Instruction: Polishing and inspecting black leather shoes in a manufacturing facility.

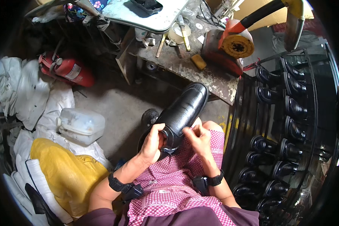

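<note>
A glossy black leather shoe lies over my lap, its toe pointing away and to the right. My left hand grips it at the ankle opening, thumb along the upper edge and the other fingers partly hidden. At the right side of the opening is my right hand, its fingers curled and the thumb against the shoe's side. Whatever may be pinched in those fingers is too small to make out. Beneath the shoe, a pink checked apron covers my lap.
Ahead stands a worn workbench with brushes, a yellow block and a red machine. Racks of black shoes line the right. On the left are a red fire extinguisher, a plastic jug and a yellow sack.
</note>
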A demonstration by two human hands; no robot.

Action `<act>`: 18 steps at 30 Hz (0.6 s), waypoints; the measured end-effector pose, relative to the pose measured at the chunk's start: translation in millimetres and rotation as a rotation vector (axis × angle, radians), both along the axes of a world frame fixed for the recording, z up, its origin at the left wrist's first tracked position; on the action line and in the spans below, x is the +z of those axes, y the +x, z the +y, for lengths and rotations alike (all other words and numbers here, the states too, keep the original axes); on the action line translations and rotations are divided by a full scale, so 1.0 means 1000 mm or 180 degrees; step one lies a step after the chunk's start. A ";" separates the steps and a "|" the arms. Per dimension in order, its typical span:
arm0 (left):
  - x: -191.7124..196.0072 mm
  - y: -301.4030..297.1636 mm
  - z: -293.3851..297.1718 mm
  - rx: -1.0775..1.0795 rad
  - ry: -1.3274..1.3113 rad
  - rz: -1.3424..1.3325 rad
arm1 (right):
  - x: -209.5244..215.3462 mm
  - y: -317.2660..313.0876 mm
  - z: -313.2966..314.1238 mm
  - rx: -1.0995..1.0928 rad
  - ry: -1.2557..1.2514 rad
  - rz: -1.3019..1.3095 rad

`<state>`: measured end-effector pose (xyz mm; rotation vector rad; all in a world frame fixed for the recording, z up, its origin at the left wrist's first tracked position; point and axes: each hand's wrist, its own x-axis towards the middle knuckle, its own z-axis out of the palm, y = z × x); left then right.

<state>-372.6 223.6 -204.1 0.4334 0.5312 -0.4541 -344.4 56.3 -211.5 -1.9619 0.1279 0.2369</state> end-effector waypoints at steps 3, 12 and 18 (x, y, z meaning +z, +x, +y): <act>-0.009 -0.003 -0.004 0.0013 0.0037 -0.0025 | 0.006 0.012 -0.001 -0.0212 0.0207 -0.0407; 0.001 -0.013 -0.006 -0.0154 0.0461 -0.0252 | 0.032 0.020 0.003 0.0625 -0.0912 -0.1998; 0.003 -0.025 0.005 -0.0285 0.1235 -0.0378 | 0.043 0.039 -0.021 -0.1299 0.0167 -0.0957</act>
